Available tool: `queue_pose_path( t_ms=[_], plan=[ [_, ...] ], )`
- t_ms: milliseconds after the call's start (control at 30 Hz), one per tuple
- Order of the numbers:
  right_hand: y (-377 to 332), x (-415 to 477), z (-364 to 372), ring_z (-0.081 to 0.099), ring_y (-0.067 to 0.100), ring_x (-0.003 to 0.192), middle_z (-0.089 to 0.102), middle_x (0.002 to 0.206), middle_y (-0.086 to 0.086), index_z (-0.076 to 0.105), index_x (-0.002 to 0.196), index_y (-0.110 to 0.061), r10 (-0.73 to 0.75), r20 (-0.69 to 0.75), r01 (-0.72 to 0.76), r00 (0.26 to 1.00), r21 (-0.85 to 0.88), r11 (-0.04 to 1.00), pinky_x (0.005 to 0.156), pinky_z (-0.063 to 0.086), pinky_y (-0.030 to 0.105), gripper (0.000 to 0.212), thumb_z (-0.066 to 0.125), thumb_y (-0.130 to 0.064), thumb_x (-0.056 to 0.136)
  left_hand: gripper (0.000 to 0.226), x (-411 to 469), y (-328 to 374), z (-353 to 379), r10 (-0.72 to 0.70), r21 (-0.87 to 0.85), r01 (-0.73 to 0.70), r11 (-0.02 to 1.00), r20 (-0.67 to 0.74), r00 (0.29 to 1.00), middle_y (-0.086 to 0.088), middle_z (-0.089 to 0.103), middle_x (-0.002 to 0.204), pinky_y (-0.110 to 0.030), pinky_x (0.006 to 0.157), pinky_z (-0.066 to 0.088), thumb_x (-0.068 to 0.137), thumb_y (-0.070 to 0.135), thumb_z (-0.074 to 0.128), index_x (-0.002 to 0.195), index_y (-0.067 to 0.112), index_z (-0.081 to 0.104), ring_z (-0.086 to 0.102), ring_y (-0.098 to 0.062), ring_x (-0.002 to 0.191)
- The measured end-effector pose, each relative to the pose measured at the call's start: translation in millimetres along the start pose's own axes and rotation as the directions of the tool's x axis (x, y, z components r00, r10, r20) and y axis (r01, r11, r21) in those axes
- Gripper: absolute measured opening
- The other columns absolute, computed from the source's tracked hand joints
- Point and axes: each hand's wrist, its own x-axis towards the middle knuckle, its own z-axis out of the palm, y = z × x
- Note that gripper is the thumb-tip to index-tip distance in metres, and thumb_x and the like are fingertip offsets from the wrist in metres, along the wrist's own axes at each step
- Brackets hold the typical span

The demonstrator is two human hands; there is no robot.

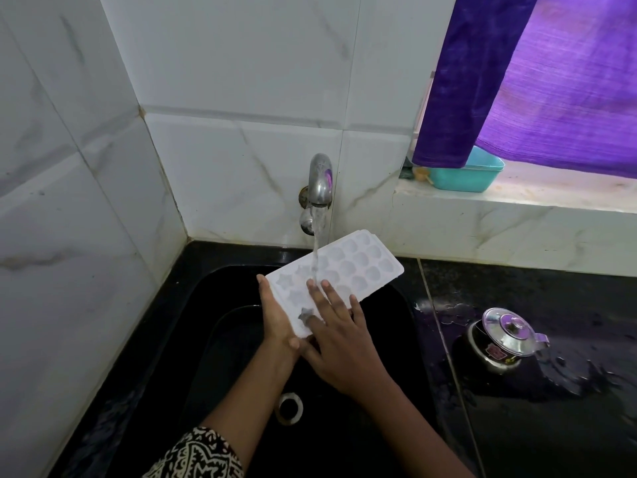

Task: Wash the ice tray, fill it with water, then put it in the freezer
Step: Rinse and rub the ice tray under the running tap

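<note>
A white ice tray (358, 262) with several shaped cups is held tilted over the black sink (213, 305), under the running tap (320, 181). The water stream (319, 243) falls onto the tray's middle. My left hand (275, 315) holds the tray's near left edge, thumb at the near corner. My right hand (339, 336) lies flat on the tray's near end, fingers straight and spread over the cups, one fingertip in a star-shaped cup.
The sink's drain (289, 408) is below my wrists. On the wet black counter at right stands a steel kettle (505, 339) with a lid. A teal tub (468, 174) sits on the window ledge under a purple curtain (537, 84). White tiled walls close the corner.
</note>
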Motion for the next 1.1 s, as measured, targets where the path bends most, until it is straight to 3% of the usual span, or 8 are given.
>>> queue_pose_path(
  t_ms=[167, 267, 400, 533, 700, 867, 1033, 1100],
  plan=[
    [4.0, 2.4, -2.9, 0.016, 0.02, 0.144, 0.03, 0.153, 0.006, 0.065, 0.087, -0.029, 0.05, -0.03, -0.051, 0.998, -0.038, 0.998, 0.11, 0.015, 0.05, 0.041, 0.034, -0.055, 0.091, 0.089, -7.5, -5.3, 5.7, -0.013, 0.012, 0.014, 1.0, -0.007, 1.0, -0.02, 0.067, 0.116, -0.047, 0.086, 0.049, 0.086, 0.078, 0.022, 0.123, 0.007, 0.06, 0.067, -0.036, 0.101],
    [-5.4, -1.9, 0.5, 0.013, 0.019, 0.144, 0.029, 0.154, 0.005, 0.065, 0.092, -0.026, 0.033, -0.061, -0.034, 0.998, -0.016, 0.999, 0.109, 0.013, 0.05, 0.044, 0.033, -0.056, 0.091, 0.093, -9.5, -4.3, 4.4, -0.038, -0.004, 0.038, 0.999, 0.01, 0.999, -0.021, 0.064, 0.122, -0.051, 0.093, 0.046, 0.082, 0.081, 0.024, 0.129, 0.007, 0.057, 0.062, -0.04, 0.111],
    [8.8, -2.0, -7.8, -0.01, 0.013, 0.145, 0.004, 0.158, -0.003, 0.064, 0.107, -0.032, 0.044, 0.121, -0.049, 0.992, 0.04, 0.998, 0.115, 0.002, 0.05, 0.053, 0.022, -0.059, 0.091, 0.091, -8.9, -3.9, -0.8, -0.036, 0.002, 0.036, 0.999, 0.01, 0.999, -0.021, 0.065, 0.121, -0.051, 0.096, 0.045, 0.084, 0.079, 0.024, 0.127, 0.006, 0.057, 0.063, -0.039, 0.109],
    [-2.5, 1.2, -4.6, 0.014, 0.02, 0.144, 0.029, 0.153, 0.005, 0.066, 0.078, -0.028, 0.034, 0.0, -0.034, 0.999, -0.062, 0.998, 0.109, 0.012, 0.051, 0.043, 0.033, -0.054, 0.09, 0.087, -7.4, -9.3, -2.2, -0.028, -0.002, 0.028, 1.0, -0.022, 0.999, -0.02, 0.065, 0.12, -0.052, 0.103, 0.041, 0.085, 0.077, 0.026, 0.129, 0.008, 0.056, 0.06, -0.039, 0.114],
    [9.2, -4.7, -5.0, -0.009, 0.014, 0.145, 0.002, 0.157, -0.004, 0.064, 0.105, -0.032, 0.005, 0.13, -0.008, 0.992, 0.017, 1.0, 0.115, 0.002, 0.051, 0.043, 0.03, -0.055, 0.092, 0.089, -7.1, -4.5, -8.1, -0.025, 0.013, 0.025, 1.0, -0.012, 1.0, -0.021, 0.063, 0.125, -0.051, 0.098, 0.044, 0.085, 0.078, 0.024, 0.13, 0.008, 0.055, 0.059, -0.04, 0.115],
    [-4.1, -0.5, -3.3, 0.015, 0.02, 0.144, 0.029, 0.154, 0.004, 0.066, 0.078, -0.028, 0.007, 0.018, -0.006, 1.0, -0.063, 0.998, 0.11, 0.011, 0.051, 0.041, 0.036, -0.053, 0.09, 0.085, -11.7, -8.4, -2.9, -0.017, 0.004, 0.017, 1.0, -0.019, 1.0, -0.018, 0.067, 0.117, -0.049, 0.093, 0.047, 0.086, 0.077, 0.024, 0.124, 0.009, 0.059, 0.065, -0.037, 0.106],
    [12.1, -2.0, -15.7, -0.022, 0.009, 0.142, -0.012, 0.155, -0.011, 0.061, 0.115, -0.033, 0.008, 0.243, -0.034, 0.97, 0.101, 0.994, 0.116, -0.007, 0.046, 0.055, 0.021, -0.062, 0.092, 0.087, -16.0, -4.7, -4.1, -0.012, 0.008, 0.012, 1.0, -0.022, 1.0, -0.02, 0.065, 0.121, -0.05, 0.092, 0.047, 0.086, 0.077, 0.023, 0.127, 0.008, 0.057, 0.064, -0.038, 0.108],
    [11.3, -2.4, -16.7, -0.019, 0.008, 0.141, -0.006, 0.156, -0.009, 0.064, 0.108, -0.032, 0.041, 0.249, -0.069, 0.967, 0.103, 0.992, 0.115, -0.004, 0.047, 0.062, 0.014, -0.063, 0.09, 0.086, -18.0, -8.4, -4.5, -0.012, 0.017, 0.012, 1.0, -0.02, 1.0, -0.02, 0.066, 0.119, -0.049, 0.089, 0.048, 0.087, 0.076, 0.023, 0.125, 0.008, 0.058, 0.066, -0.037, 0.105]
  ],
)
